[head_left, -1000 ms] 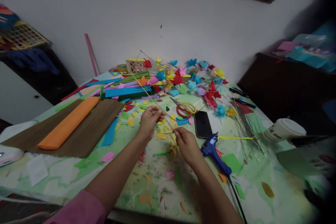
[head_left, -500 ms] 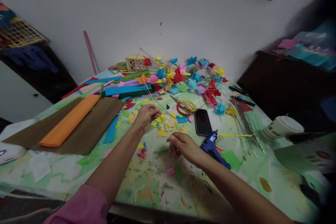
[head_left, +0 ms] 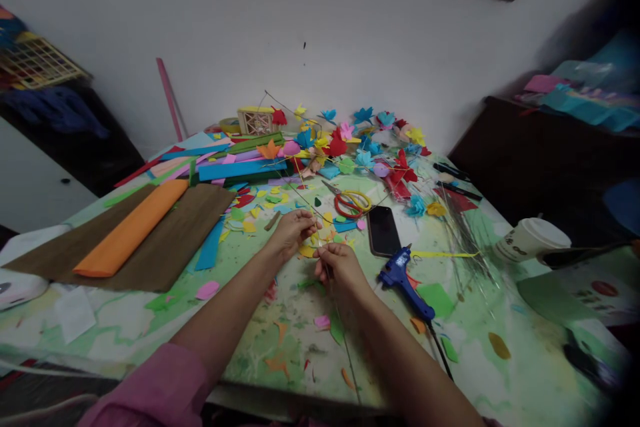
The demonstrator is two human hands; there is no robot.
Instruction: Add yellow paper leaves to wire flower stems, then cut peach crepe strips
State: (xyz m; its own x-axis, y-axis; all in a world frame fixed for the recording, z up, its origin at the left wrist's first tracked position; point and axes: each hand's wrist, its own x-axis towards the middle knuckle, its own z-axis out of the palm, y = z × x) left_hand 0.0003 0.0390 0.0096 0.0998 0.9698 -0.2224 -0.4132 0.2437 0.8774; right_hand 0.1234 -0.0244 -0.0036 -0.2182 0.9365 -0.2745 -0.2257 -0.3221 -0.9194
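Observation:
My left hand (head_left: pixel 296 232) and my right hand (head_left: pixel 341 264) are close together over the middle of the table, both pinching a thin wire (head_left: pixel 346 337). The wire slants from beyond my left fingertips down past my right hand toward the table's front edge. A narrow pale yellow strip seems to lie along its upper part, though it is too thin to be sure. Just beyond my hands are yellow paper scraps (head_left: pixel 306 251) and scissors (head_left: pixel 352 203) with red and yellow handles. Right of my right hand lie a blue glue gun (head_left: pixel 406 283) and a dark phone (head_left: pixel 384 231).
Colourful paper flowers (head_left: pixel 364 159) crowd the back of the table (head_left: pixel 240 360). Rolled crepe paper (head_left: pixel 245 169) and brown sheets with an orange roll (head_left: pixel 133 227) lie left. Loose wires (head_left: pixel 465 233), a yellow strip (head_left: pixel 445 254) and a lidded paper cup (head_left: pixel 533 240) are at right.
My hands have drawn closer together, the right one moving up toward the left. The wire now stretches visibly below my right hand toward the table's edge. The view has shifted slightly.

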